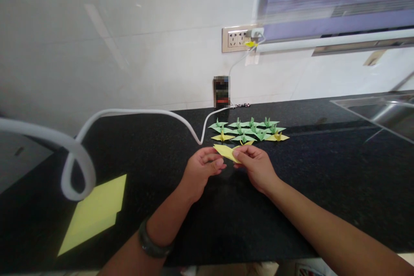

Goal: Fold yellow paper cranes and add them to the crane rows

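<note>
A folded yellow paper piece (227, 152) is held just above the black counter (155, 159) between both hands. My left hand (202, 168) pinches its left end with curled fingers. My right hand (255, 164) grips its right end, thumb on top. Just beyond the hands, several finished green and yellow paper cranes (249, 130) stand in rows on the counter.
A stack of yellow paper sheets (95, 211) lies at the counter's near left. A thick white cable (77, 155) loops across the left side. A thin white cord runs up to a wall socket (237, 39). A steel sink (381, 112) sits at the far right.
</note>
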